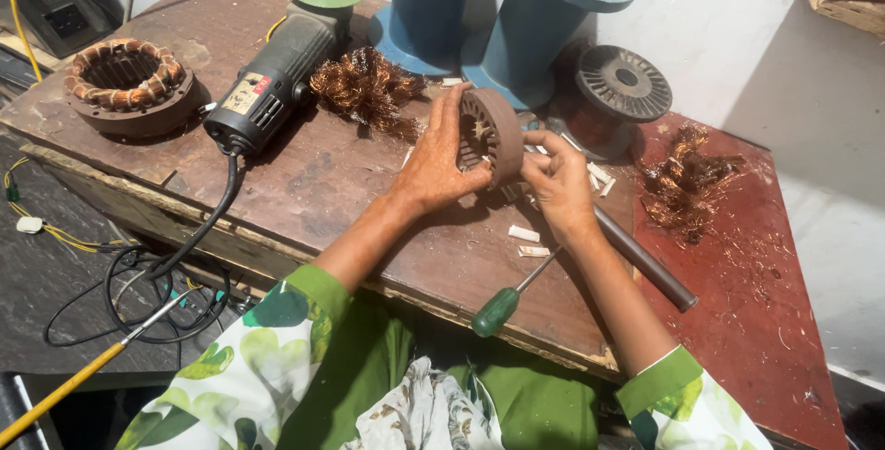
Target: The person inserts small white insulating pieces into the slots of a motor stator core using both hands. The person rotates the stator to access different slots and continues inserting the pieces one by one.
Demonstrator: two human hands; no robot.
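The stator core (490,136) is a dark brown slotted metal ring with its slots empty. It stands on edge, lifted just above the surface (350,183), right of the angle grinder (277,76).

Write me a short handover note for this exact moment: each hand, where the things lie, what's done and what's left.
Left hand and right hand hold the bare motor ring upright above the bench.
Screwdriver, metal rod and white slot strips lie close by.
Done: this ring's slots look bare; pulled copper wire is piled up.
Left: the second ring, far left, has its windings in.
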